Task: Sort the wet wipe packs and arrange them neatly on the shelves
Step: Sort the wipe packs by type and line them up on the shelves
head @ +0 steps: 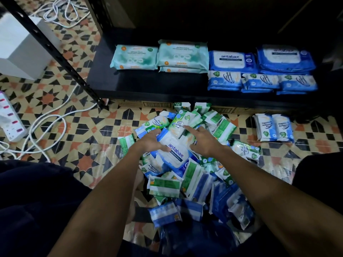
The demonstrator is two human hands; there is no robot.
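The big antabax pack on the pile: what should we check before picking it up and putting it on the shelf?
1. Left hand holds the big antabax pack: ok, its fingers curl on the edge.
2. Right hand helping: not ok, fingers straight, only touching.
3. Pack free of the pile: ok, it lies on top.
4. Matching antabax stack on the shelf: ok.
5. Room on that stack: cannot tell.
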